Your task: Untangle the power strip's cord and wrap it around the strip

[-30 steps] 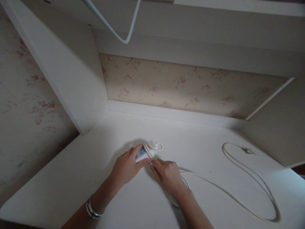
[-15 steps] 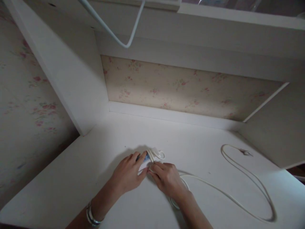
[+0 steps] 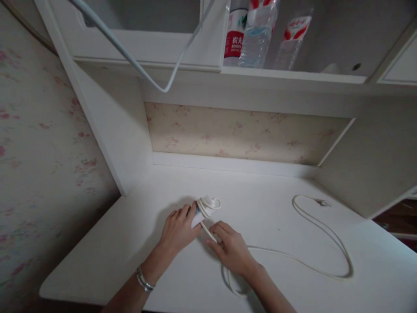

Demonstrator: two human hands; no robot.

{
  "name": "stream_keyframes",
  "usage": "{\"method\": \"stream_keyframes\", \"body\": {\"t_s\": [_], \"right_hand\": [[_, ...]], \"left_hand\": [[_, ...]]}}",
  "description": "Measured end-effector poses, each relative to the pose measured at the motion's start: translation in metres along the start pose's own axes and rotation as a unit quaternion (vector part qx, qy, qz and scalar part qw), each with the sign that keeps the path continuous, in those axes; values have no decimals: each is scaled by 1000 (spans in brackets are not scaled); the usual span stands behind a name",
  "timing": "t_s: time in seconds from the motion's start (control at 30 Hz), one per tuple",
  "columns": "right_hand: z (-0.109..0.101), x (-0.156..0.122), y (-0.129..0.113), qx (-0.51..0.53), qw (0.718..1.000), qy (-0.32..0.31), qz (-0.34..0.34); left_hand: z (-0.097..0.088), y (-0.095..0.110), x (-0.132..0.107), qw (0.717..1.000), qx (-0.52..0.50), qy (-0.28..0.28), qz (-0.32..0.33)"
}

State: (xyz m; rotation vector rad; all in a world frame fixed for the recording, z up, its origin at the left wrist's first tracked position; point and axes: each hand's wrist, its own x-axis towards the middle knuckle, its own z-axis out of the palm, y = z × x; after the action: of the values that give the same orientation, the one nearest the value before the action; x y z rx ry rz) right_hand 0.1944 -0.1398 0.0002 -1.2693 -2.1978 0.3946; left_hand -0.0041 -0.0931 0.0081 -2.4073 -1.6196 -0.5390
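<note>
A white power strip (image 3: 197, 218) with a blue face lies on the white desk, its cord wound around the far end. My left hand (image 3: 180, 226) is closed over its near end, hiding most of the blue part. From the strip, the pale power cord (image 3: 208, 232) runs to my right hand (image 3: 230, 248), which closes around it with thumb and fingers a little way off. Past that hand the cord makes a loose loop near the front, then a long curve over the desk to its plug (image 3: 323, 203) at the right.
The white desk (image 3: 156, 187) is framed by side panels and a back wall with flowered paper. Overhead, a shelf holds several plastic bottles (image 3: 256, 41). A pale bent rod (image 3: 164, 89) hangs down at the upper left.
My right hand has drawn away from the power strip along the cord, leaving a straight length between. The camera view has tilted up, bringing the shelf bottles into sight.
</note>
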Motion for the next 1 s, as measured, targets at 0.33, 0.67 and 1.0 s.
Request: {"method": "stream_keyframes", "body": {"t_s": [0.33, 0.67, 1.0], "right_hand": [[-31, -62, 22, -95, 992, -43, 76], [-107, -57, 128, -361, 917, -7, 170], [-15, -3, 80, -393, 883, 85, 240]], "left_hand": [[-25, -54, 26, 992, 117, 4, -52], [-23, -87, 15, 983, 153, -21, -94], [-25, -34, 28, 986, 111, 14, -124]]}}
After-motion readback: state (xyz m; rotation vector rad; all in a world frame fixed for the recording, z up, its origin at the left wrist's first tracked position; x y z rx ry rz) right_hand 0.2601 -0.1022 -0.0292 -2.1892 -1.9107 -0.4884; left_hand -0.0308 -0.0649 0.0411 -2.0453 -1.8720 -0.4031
